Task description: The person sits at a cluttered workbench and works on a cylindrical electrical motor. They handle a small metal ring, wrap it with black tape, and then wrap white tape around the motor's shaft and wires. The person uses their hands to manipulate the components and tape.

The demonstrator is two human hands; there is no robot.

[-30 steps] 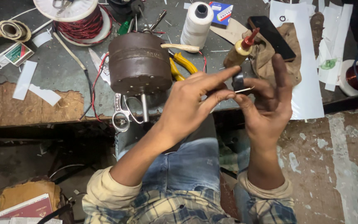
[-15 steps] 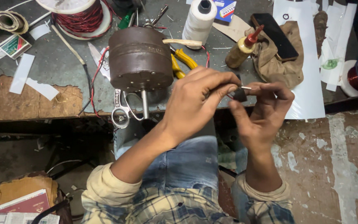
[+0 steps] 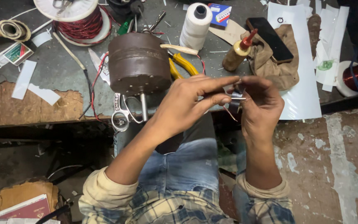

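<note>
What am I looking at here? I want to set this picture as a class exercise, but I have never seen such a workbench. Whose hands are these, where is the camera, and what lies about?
The camera sits on the person's head and looks down, so you see their own arms, jeans and checked shirt. The left hand and right hand meet in front of the bench and pinch a small dark part with thin wire; what it is exactly is too small to tell. On the workbench lie a brown round motor with a shaft, a spool of red wire, a white thread cone, yellow-handled pliers, scissors, a small glue bottle and a black phone on a brown cloth.
</note>
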